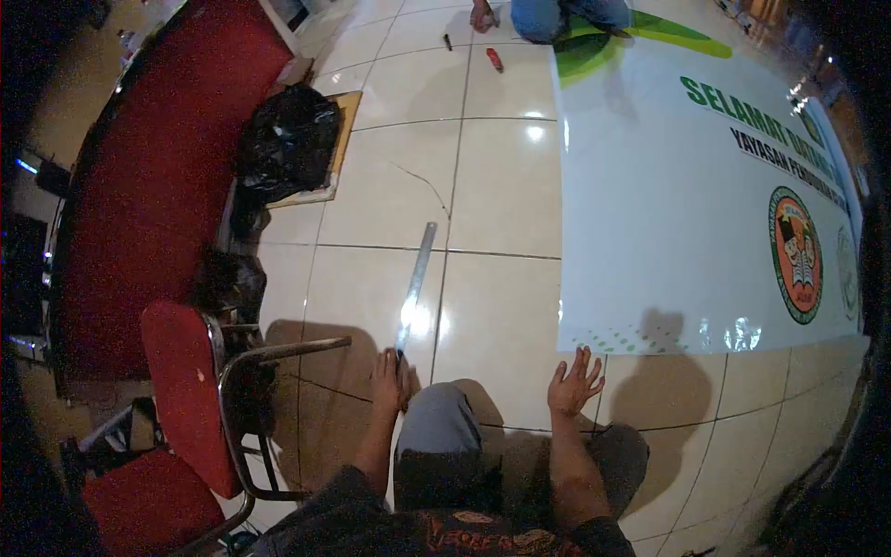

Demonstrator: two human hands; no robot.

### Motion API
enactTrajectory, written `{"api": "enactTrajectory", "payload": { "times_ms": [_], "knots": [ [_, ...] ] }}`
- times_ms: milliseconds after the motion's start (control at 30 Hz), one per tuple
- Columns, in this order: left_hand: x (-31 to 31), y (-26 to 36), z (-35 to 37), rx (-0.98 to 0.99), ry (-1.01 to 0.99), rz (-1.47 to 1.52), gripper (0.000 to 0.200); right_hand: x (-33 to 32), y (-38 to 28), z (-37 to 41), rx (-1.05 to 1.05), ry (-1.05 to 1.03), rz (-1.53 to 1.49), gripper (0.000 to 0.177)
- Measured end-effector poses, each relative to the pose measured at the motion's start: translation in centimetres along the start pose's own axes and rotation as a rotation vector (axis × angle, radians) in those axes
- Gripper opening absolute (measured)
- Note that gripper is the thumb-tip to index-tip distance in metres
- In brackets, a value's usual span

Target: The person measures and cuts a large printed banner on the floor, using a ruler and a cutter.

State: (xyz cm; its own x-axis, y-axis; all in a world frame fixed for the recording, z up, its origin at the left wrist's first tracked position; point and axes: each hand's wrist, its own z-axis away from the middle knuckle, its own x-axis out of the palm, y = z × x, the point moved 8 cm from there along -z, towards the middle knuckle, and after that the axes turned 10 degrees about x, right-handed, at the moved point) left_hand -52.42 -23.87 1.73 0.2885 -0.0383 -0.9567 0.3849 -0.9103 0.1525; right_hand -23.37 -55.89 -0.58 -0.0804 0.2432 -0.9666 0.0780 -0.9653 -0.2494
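A long metal ruler (417,288) lies slanted on the tiled floor, its near end at the fingers of my left hand (390,382). Thumb and fingers close about that end, where a small dark patch shows. My right hand (575,385) is open, fingers spread, with its fingertips right at the near edge of a large printed banner (650,232). Green and black lettering and a round orange emblem (796,255) mark the banner, which is spread on the floor to my right.
Another person's knees (543,19) rest by the banner's far corner, a hand (483,16) beside them. Near it lie a red tool (495,60) and a small dark object (447,42). On the left stand a red chair (190,399), a black plastic bag (292,139) and a red-fronted counter (167,176).
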Motion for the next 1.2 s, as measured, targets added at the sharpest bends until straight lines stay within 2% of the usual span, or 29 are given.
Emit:
{"api": "enactTrajectory", "payload": {
  "times_ms": [67,100,167,233,267,300,333,367,400,433,467,500,533,567,633,667,733,767,833,867,933,1000,1033,1067,1133,1200],
  "knots": [
    [2.7,0.1,5.9,-0.095,-0.240,0.029,0.069,-0.2,0.1,0.2,-0.006,0.023,0.012,0.049],
    [2.8,0.6,5.0,-0.083,-0.238,0.038,0.069,-0.2,0.0,0.1,-0.004,0.023,0.005,0.049],
    [3.3,-0.2,4.9,-0.350,-0.258,0.257,0.073,-0.1,0.1,0.1,-0.004,0.011,-0.010,0.050],
    [4.5,-1.0,-0.4,-0.313,-0.223,0.115,0.071,-0.3,0.0,0.2,-0.008,0.004,-0.016,0.050],
    [5.1,-1.4,-4.3,-0.413,-0.355,0.103,0.072,-0.5,-0.2,0.0,-0.023,0.019,-0.034,0.050],
    [6.3,-2.4,-7.4,-0.542,-0.390,0.103,0.072,-0.5,-0.2,-0.1,-0.016,0.025,-0.034,0.050],
    [6.3,-2.9,-10.7,-0.593,-0.331,0.152,0.072,-0.5,-0.2,0.1,-0.023,0.028,-0.041,0.050],
    [12.1,-7.1,-11.9,-0.511,-0.333,-0.163,0.072,-0.5,-0.1,0.1,-0.029,0.034,-0.046,0.050],
    [9.2,-6.9,-16.0,-0.673,-0.377,-0.054,0.075,-0.7,0.1,0.1,-0.019,0.050,-0.043,0.050],
    [11.8,-9.9,-18.2,-0.558,-0.334,-0.221,0.080,-0.5,0.1,0.1,-0.013,0.030,-0.035,0.050],
    [9.2,-10.7,-21.4,-0.672,-0.209,0.001,0.085,-0.2,0.1,-0.1,-0.009,0.006,-0.028,0.050],
    [12.1,-15.5,-23.4,-0.570,-0.341,-0.169,0.086,0.0,0.1,-0.1,-0.002,-0.010,-0.025,0.051],
    [10.6,-17.1,-25.6,-0.617,-0.227,-0.280,0.083,0.1,0.2,-0.2,0.005,-0.013,-0.019,0.051],
    [11.2,-20.5,-27.7,-0.497,-0.041,-0.534,0.079,0.2,0.1,-0.2,0.000,-0.031,-0.002,0.050],
    [5.0,-17.5,-34.2,-0.466,0.068,-0.306,0.073,1.3,0.5,-0.3,-0.020,-0.076,-0.004,0.047],
    [5.1,-17.7,-36.4,-0.470,0.045,-0.299,0.073,1.4,0.8,-0.1,-0.015,-0.090,0.014,0.047],
    [7.0,-16.7,-42.1,-0.103,0.077,-0.238,0.069,0.6,-0.3,0.0,-0.096,-0.013,0.079,0.047],
    [9.6,-18.3,-44.4,-0.114,0.065,-0.226,0.069,1.0,-0.6,0.1,-0.100,-0.021,0.097,0.047],
    [15.3,-22.4,-47.2,-0.257,0.041,-0.331,0.068,2.4,0.6,0.4,-0.110,-0.047,0.313,0.050],
    [15.1,-21.9,-48.0,-0.283,0.033,-0.309,0.068,4.0,3.4,1.1,-0.127,-0.045,0.343,0.050],
    [12.1,-18.4,-49.6,-0.394,0.022,0.010,0.068,8.0,10.0,3.0,-0.035,-0.205,0.051,0.055],
    [11.5,-18.8,-49.8,-0.463,-0.028,0.031,0.069,7.9,9.8,3.5,-0.007,-0.278,0.142,0.056],
    [11.0,-18.9,-50.2,-0.452,-0.025,0.048,0.069,7.3,10.2,3.2,0.051,-0.349,0.195,0.057],
    [10.8,-19.0,-50.6,-0.444,-0.016,0.062,0.069,5.5,11.0,1.7,0.024,-0.342,0.235,0.057],
    [11.1,-19.6,-50.6,-0.490,-0.051,0.109,0.070,4.6,10.8,1.7,-1.077,-0.398,1.196,0.053],
    [10.9,-20.6,-50.8,-0.497,-0.076,0.145,0.070,3.3,14.3,2.3,-1.100,-0.458,1.126,0.052]
  ]
}}
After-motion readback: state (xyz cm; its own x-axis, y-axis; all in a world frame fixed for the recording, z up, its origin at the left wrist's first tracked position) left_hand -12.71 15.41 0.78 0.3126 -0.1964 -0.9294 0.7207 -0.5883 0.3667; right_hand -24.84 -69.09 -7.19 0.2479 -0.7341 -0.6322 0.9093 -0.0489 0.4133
